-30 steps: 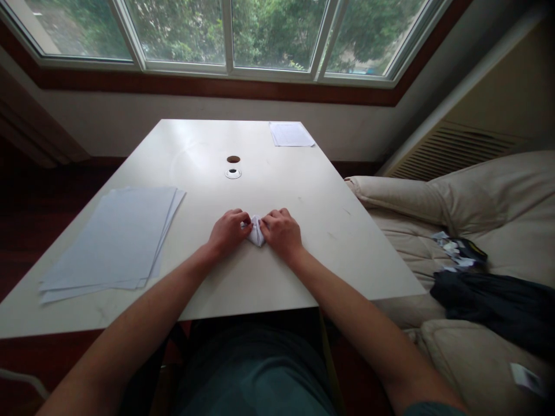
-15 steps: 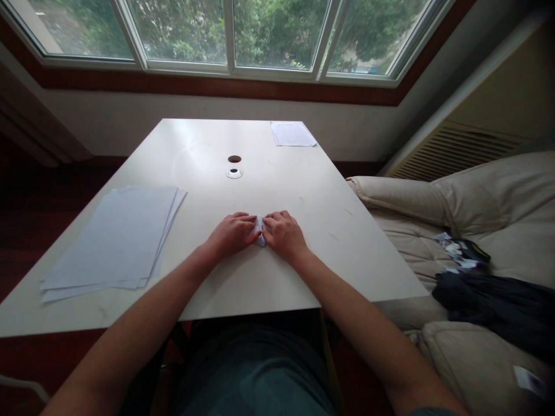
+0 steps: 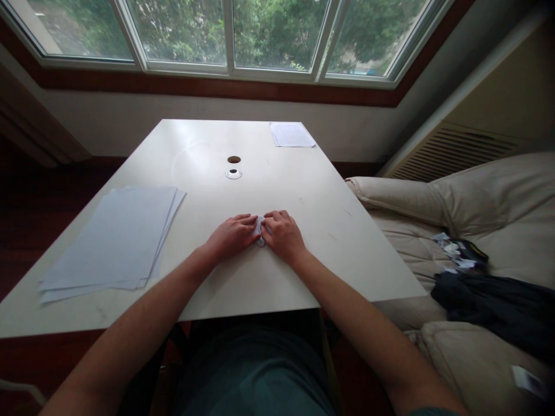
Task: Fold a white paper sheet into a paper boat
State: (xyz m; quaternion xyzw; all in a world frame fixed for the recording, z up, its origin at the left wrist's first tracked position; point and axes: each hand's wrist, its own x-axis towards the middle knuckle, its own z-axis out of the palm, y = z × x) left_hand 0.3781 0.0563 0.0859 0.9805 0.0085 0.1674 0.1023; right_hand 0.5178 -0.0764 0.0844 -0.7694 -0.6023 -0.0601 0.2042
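Observation:
Between my two hands lies a small folded piece of paper [image 3: 260, 241] on the white table, mostly covered by fingers. My left hand [image 3: 235, 234] holds its left side, with the thumb and fingertips closed against it. On the other side, my right hand [image 3: 281, 232] grips the paper with bent fingers and thumb. The fingertips of both hands nearly meet over it. How the paper is folded underneath cannot be made out.
Large white sheets [image 3: 117, 237] lie stacked on the left of the table [image 3: 208, 202]. Further back are a cable hole [image 3: 234, 159], a round ring cover [image 3: 233, 174] and more papers [image 3: 293, 135]. A beige sofa [image 3: 399, 225] with dark cloth [image 3: 494, 306] stands right.
Both hands stay in nearly the same place on the folded paper. Only a slight shift of the fingers shows.

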